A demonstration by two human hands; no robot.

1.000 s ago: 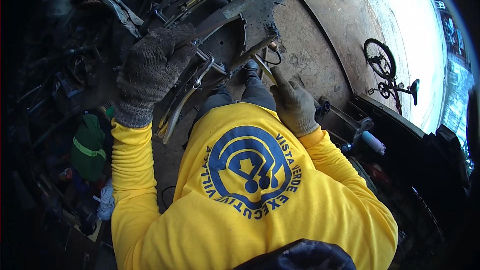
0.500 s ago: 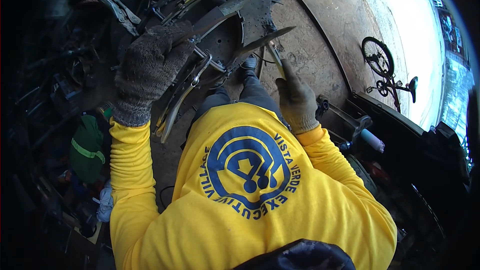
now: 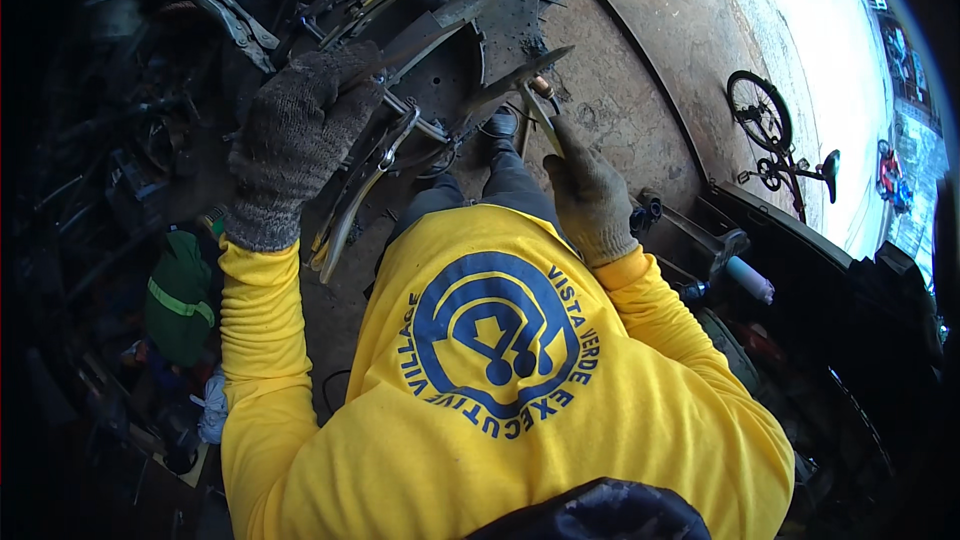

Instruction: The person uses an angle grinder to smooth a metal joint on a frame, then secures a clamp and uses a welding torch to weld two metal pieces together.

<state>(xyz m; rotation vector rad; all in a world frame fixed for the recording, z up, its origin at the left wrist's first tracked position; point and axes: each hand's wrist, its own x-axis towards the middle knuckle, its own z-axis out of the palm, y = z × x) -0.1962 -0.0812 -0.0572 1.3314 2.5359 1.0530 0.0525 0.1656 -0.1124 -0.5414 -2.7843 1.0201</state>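
Observation:
My left hand (image 3: 305,130), in a dark grey knitted glove, is closed around one end of a thin curved metal strip (image 3: 432,48) reaching up and to the right. Just below that hand is a long-handled metal clamp (image 3: 375,172) with yellowish arms. My right hand (image 3: 590,190), gloved in brownish grey, grips a slim pale-yellow-handled tool (image 3: 541,118). The tool's upper end, with a copper-coloured bit beside it, is close to a dark pointed metal blade (image 3: 520,76); whether they touch, I cannot tell.
A dark metal plate (image 3: 515,0) and locking pliers (image 3: 235,25) lie among heaped tools at the upper left. A green cloth item (image 3: 180,298) is left of my left sleeve. Metal parts (image 3: 700,240) are right of my right wrist. A bicycle (image 3: 775,135) stands beyond.
My right hand and its tool have shifted slightly left, and the tool is angled differently. The dark blade's tip has moved a little left and up. My left hand has barely moved.

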